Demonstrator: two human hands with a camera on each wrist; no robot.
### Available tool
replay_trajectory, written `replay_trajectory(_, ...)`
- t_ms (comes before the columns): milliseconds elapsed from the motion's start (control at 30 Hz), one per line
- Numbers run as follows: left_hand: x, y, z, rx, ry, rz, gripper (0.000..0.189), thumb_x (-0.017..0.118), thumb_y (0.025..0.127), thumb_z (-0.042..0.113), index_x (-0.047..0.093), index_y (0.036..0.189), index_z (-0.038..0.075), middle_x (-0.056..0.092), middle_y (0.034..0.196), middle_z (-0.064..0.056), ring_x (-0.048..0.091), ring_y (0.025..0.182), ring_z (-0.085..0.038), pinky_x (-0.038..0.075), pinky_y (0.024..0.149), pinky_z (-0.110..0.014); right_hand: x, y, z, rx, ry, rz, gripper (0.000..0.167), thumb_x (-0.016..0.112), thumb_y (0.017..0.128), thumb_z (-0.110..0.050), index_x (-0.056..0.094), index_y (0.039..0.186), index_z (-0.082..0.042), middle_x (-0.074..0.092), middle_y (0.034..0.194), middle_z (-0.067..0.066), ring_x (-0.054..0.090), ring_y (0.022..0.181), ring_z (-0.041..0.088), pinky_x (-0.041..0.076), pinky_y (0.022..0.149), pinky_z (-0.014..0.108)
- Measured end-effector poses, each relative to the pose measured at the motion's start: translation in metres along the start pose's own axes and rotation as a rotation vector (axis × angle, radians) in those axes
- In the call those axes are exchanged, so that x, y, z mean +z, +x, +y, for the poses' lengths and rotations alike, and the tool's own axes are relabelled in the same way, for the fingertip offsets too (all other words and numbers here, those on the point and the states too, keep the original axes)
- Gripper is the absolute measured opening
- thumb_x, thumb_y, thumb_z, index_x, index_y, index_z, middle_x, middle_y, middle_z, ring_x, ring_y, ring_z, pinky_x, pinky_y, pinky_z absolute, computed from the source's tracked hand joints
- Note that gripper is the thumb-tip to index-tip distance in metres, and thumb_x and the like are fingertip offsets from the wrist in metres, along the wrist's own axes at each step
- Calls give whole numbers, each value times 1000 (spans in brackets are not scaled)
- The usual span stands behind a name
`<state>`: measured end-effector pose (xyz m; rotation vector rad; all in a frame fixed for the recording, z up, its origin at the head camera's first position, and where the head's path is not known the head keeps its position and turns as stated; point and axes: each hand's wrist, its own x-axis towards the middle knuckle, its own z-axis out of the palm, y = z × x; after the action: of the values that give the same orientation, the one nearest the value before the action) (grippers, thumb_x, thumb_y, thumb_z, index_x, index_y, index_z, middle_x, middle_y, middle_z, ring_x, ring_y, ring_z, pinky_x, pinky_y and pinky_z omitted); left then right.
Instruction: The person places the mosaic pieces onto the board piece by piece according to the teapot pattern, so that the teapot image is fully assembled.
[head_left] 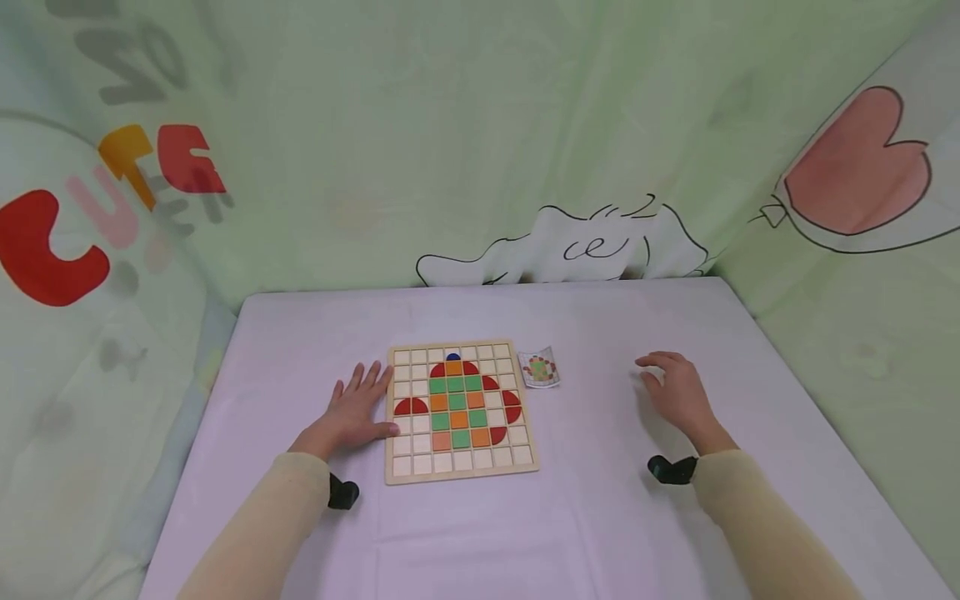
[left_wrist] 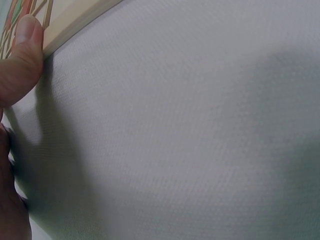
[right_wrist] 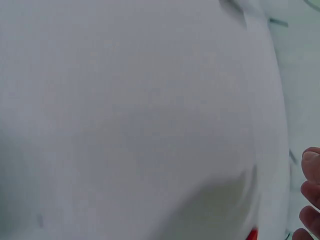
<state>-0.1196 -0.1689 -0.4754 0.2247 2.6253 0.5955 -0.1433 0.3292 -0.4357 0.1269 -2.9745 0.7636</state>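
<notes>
A wooden grid board (head_left: 461,462) lies on the table, with green and orange squares, red quarter circles and a blue half circle set in its middle cells. Two red pieces (head_left: 410,406) sit apart at the left of this pattern. With spread fingers, my left hand (head_left: 352,417) rests at the board's left edge. Its thumb (left_wrist: 30,45) presses the rim in the left wrist view. My right hand (head_left: 678,396) hovers over the table to the right, fingers loosely bent, and no thing shows in it. Only its fingertips (right_wrist: 311,167) appear in the right wrist view.
A small picture card (head_left: 539,368) with a similar coloured pattern lies just right of the board. White cloth (head_left: 480,550) covers the table, and printed curtains (head_left: 375,150) hang behind and beside it. A small red tip (right_wrist: 253,233) shows low in the right wrist view.
</notes>
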Motion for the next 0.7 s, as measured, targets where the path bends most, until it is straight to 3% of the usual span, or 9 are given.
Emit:
replay_trajectory(267, 1, 1, -3, -1, -3, -3, 105, 77, 89, 42, 12, 165, 10, 3, 173, -17, -8, 159, -42, -2, 126, -66, -11, -12, 48, 248, -45, -34, 34, 47, 102, -8, 61, 127, 11, 46, 137, 42, 36, 131, 61, 31, 110, 73)
replay_trajectory(467, 1, 1, -2, 8, -8, 7, 104, 78, 89, 40, 14, 165, 8, 5, 173, -18, -6, 159, -43, -1, 125, -67, -7, -15, 59, 253, -60, -21, 36, 50, 102, -12, 62, 125, 12, 49, 134, 43, 39, 128, 62, 34, 107, 72)
replay_trajectory(700, 0, 0, 0, 8, -5, 6, 104, 78, 89, 40, 13, 165, 8, 5, 173, -18, -6, 159, -43, -1, 126, -67, -5, -14, 64, 279, -76, -62, 40, 58, 100, -20, 60, 129, 8, 44, 138, 43, 35, 126, 64, 34, 104, 75)
